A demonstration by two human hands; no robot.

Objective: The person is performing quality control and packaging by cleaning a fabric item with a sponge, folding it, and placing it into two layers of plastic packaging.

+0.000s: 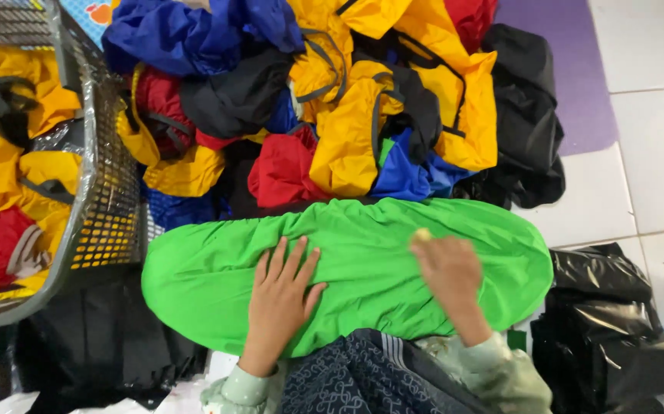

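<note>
A bright green fabric cover (362,261) lies spread out across my lap, oval in shape. My left hand (282,295) rests flat on its left half with fingers apart. My right hand (447,272) sits on the right half, blurred, with fingers curled and a small pale thing at the fingertips (421,235); I cannot make out what it is. Both sleeves are pale green.
A heap of yellow, blue, red and black fabric covers (347,100) lies just beyond the green one. A grey plastic basket (102,192) at the left holds more yellow and red pieces. Black plastic bags (608,322) sit at the right. A purple mat (569,69) covers white floor tiles.
</note>
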